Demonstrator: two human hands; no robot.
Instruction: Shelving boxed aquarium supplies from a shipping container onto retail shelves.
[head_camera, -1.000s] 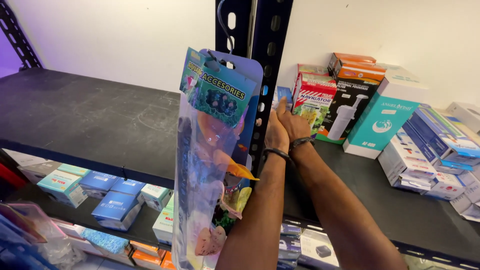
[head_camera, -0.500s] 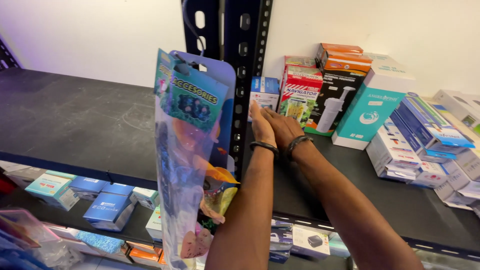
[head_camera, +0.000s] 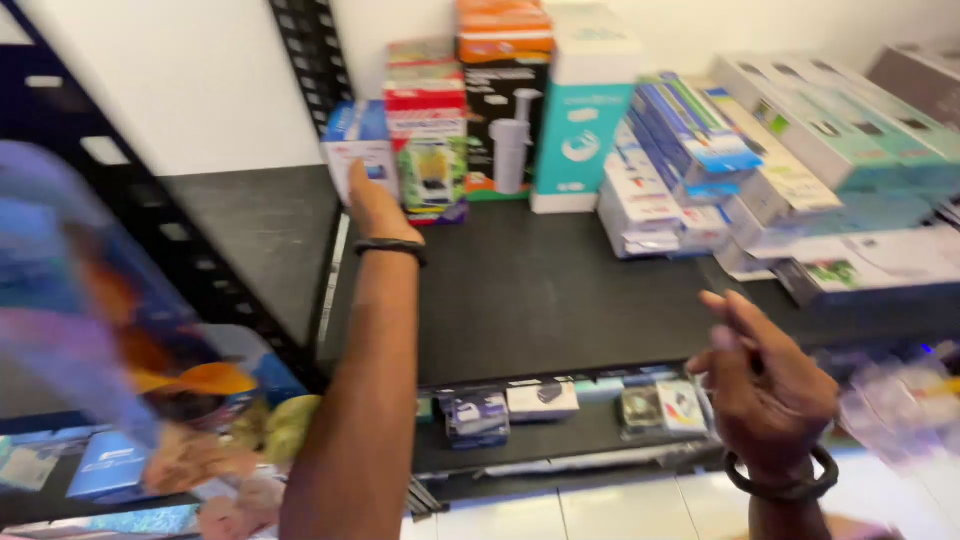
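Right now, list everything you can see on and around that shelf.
small box: one, blue and white, back of shelf, left hand on it
tall boxes: several, red, black, teal, standing at back wall
flat boxes: a stack, blue and white, right of the teal one
long boxes: several, white and green, far right
shelf: one, black, bare in the middle
small packs: several, lower shelf
hanging packet: one, blurred, colourful, near left
left hand: on the small box
right hand: empty, in the air
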